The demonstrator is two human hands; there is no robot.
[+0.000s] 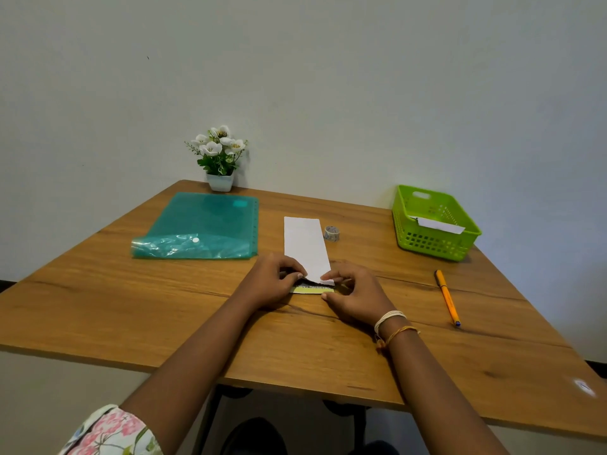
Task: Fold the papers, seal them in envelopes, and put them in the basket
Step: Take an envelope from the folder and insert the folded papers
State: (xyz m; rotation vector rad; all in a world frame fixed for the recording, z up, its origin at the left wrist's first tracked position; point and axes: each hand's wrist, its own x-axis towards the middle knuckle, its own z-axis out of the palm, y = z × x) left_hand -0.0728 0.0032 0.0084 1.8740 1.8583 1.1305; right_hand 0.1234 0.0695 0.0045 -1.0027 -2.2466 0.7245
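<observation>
We pinch the white envelope's [307,246] near mouth — left hand [274,284], right hand [356,295] — folded paper [310,289] half inside; green basket [433,221] at two o'clock.

We are looking through one head-worn camera, facing forward and down across a wooden table [328,349] toward a pale wall [328,77]; the near table edge and forearms are sitting close below us.

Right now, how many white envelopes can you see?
2: one envelope on the table, its near end held by both hands, and one envelope in the green basket. More may lie hidden beneath it.
</observation>
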